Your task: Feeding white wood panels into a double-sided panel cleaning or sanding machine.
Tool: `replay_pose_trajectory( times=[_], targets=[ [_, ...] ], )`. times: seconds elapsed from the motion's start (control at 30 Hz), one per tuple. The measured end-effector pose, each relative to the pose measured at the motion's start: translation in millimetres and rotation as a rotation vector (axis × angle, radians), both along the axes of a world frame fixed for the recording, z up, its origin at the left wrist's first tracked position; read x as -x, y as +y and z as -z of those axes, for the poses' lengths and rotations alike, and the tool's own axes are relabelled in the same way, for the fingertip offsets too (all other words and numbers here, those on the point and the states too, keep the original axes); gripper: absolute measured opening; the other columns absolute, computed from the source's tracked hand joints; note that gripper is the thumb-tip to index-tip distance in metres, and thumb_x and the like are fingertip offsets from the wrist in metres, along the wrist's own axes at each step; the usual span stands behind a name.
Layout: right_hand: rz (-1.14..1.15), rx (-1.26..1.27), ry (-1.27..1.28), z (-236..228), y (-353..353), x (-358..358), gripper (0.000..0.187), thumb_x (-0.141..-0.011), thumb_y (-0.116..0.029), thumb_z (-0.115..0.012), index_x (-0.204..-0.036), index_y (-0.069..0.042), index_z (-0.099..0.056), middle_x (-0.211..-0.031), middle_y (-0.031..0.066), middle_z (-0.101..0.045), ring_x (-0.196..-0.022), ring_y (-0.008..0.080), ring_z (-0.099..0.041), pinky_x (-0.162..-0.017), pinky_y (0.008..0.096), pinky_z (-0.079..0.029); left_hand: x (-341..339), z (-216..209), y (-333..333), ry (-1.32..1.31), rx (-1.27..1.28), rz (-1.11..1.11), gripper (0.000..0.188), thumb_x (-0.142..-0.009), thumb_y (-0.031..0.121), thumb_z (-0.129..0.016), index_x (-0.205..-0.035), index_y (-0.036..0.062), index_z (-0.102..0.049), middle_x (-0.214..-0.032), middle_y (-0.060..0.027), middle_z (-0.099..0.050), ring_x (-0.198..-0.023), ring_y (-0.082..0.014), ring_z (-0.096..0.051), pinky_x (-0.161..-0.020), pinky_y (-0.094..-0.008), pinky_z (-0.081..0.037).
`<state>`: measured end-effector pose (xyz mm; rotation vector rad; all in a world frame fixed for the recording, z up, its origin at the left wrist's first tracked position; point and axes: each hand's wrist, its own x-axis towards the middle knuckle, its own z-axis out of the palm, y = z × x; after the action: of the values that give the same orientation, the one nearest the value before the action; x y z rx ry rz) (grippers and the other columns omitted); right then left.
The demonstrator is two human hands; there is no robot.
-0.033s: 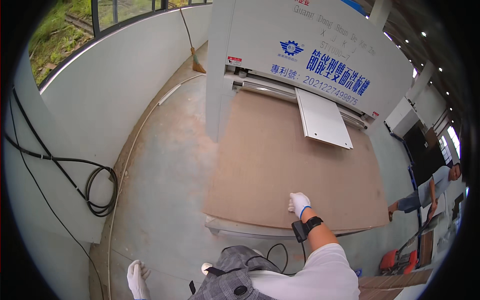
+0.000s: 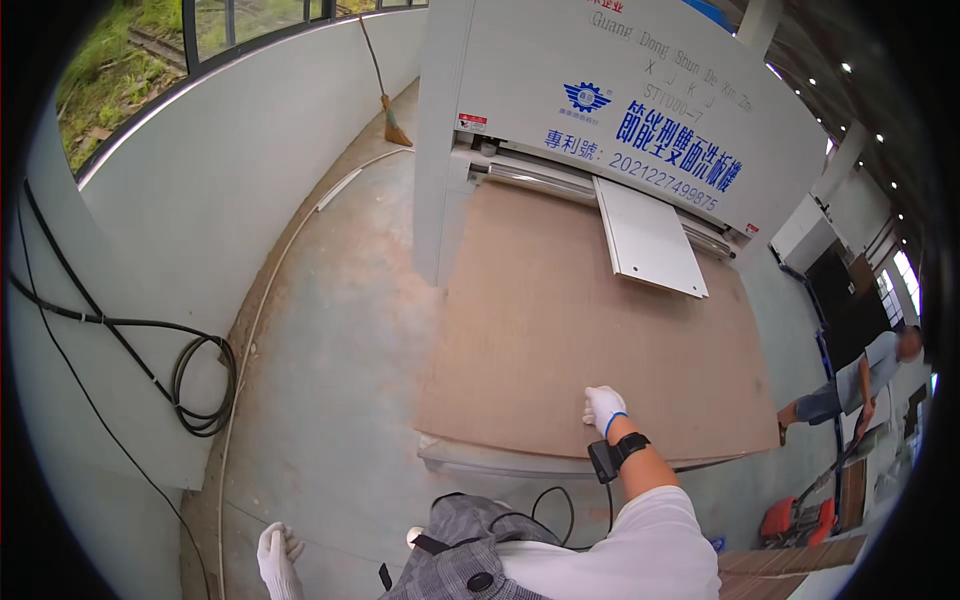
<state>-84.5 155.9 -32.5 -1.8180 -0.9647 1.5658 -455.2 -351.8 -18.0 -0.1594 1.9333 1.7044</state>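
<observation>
A white panel [image 2: 650, 236] with small dark holes near its end sticks out of the slot of a large white machine [image 2: 540, 75]. It lies over a wide brown board [image 2: 590, 330] that forms a table top in front of the slot. My right hand [image 2: 604, 408], in a white glove, is curled into a fist over the board's near part, apart from the panel; nothing shows in it. Low at the left, my gloved left hand [image 2: 279, 555] hangs beside my body. Its fingers are loosely bent and slightly apart, with nothing visible between them.
A shiny roller [image 2: 540, 179] runs along the slot. Black cable [image 2: 200, 385] hangs coiled on the left wall, and a broom [image 2: 393, 125] leans behind. At the right, a person [image 2: 868, 385] stands near a red wheeled device [image 2: 795, 522]. Striped boards [image 2: 790, 560] lie lower right.
</observation>
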Motion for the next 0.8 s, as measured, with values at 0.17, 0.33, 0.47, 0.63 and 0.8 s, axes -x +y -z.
replay_pose_trajectory(
  times=[0.17, 0.33, 0.47, 0.63, 0.8],
  targets=[
    [0.001, -0.035, -0.5, 18.3, 4.3, 11.2, 0.015, -0.08, -0.019, -0.055, -0.09, -0.007, -0.054, -0.064, 0.0088, -0.05, -0.047, 0.0196, -0.05, -0.041, 0.0343, -0.042, 72.0, -5.8, 47.7, -0.024, 0.01, 0.122, 0.025, -0.091, 0.017, -0.049, -0.109, 0.0015, -0.055, -0.093, -0.0099, -0.059, -0.075, -0.0172, -0.059, -0.067, -0.0322, -0.054],
    [-0.052, -0.196, -1.068, 48.1, 13.6, 17.1, 0.038, -0.076, -0.029, -0.051, -0.099, 0.001, -0.058, -0.087, 0.024, -0.063, -0.08, 0.0386, -0.061, -0.072, 0.0428, -0.048, 191.7, -7.9, 95.8, 0.028, 0.034, 0.394, 0.024, -0.091, 0.017, -0.049, -0.106, -0.0001, -0.056, -0.091, -0.0105, -0.061, -0.076, -0.017, -0.06, -0.069, -0.0318, -0.054],
    [0.121, -0.123, -1.139, 55.8, 1.1, -43.3, 0.034, -0.076, -0.026, -0.055, -0.096, 0.0, -0.058, -0.076, 0.0162, -0.062, -0.07, 0.0276, -0.061, -0.056, 0.0408, -0.048, 301.6, -7.2, 159.1, -0.015, 0.098, 0.477, 0.026, -0.091, 0.019, -0.051, -0.108, 0.0007, -0.058, -0.092, -0.0087, -0.062, -0.079, -0.0164, -0.06, -0.071, -0.0302, -0.052],
    [0.447, 0.03, -0.637, 49.4, -4.1, 17.5, 0.029, -0.082, -0.029, -0.053, -0.087, -0.001, -0.058, -0.061, 0.0136, -0.048, -0.051, 0.0255, -0.049, -0.041, 0.0411, -0.039, 410.8, -29.4, 230.8, 0.143, 0.077, 0.571, 0.024, -0.092, 0.018, -0.05, -0.105, 0.0005, -0.057, -0.089, -0.0081, -0.062, -0.077, -0.0165, -0.06, -0.071, -0.0309, -0.052],
    [0.32, -0.835, -1.22, 17.6, -19.8, -5.6, 0.029, -0.085, -0.024, -0.049, -0.088, 0.002, -0.062, -0.074, 0.0134, -0.063, -0.061, 0.025, -0.057, -0.058, 0.0382, -0.046, 540.3, 25.5, 333.4, -0.086, -0.075, 0.672, 0.024, -0.092, 0.02, -0.051, -0.106, -0.0001, -0.056, -0.087, -0.0074, -0.06, -0.075, -0.016, -0.06, -0.07, -0.0306, -0.053]
  ],
)
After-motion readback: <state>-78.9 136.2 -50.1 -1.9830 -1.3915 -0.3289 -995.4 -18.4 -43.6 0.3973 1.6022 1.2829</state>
